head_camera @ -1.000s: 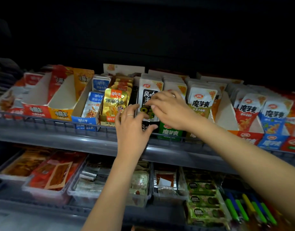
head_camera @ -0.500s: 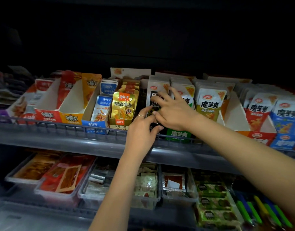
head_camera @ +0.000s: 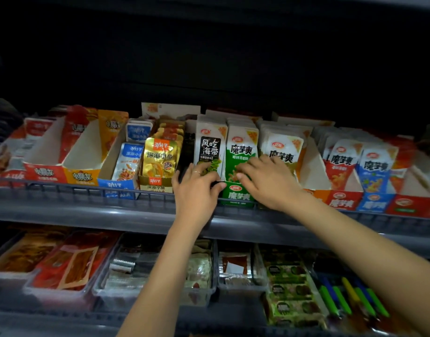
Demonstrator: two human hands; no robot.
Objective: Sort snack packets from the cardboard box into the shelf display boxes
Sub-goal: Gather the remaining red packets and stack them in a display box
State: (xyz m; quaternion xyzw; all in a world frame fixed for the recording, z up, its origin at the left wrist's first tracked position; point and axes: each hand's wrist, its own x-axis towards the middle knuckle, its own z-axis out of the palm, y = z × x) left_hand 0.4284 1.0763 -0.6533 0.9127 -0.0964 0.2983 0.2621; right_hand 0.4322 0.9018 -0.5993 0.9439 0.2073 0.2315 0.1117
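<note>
Dim shelf (head_camera: 87, 210); L grip (head_camera: 197, 193) pinches black-white pkt (head_camera: 209, 147); R grip (head_camera: 270, 183) released, resting on green-white pkt (head_camera: 242, 147).

Single view: wide-angle camera worn on the person's head, facing forward and slightly downward, close to the front edge of the upper shelf (head_camera: 87, 210); the lower shelf (head_camera: 63, 322) fills the frame's bottom.
</note>
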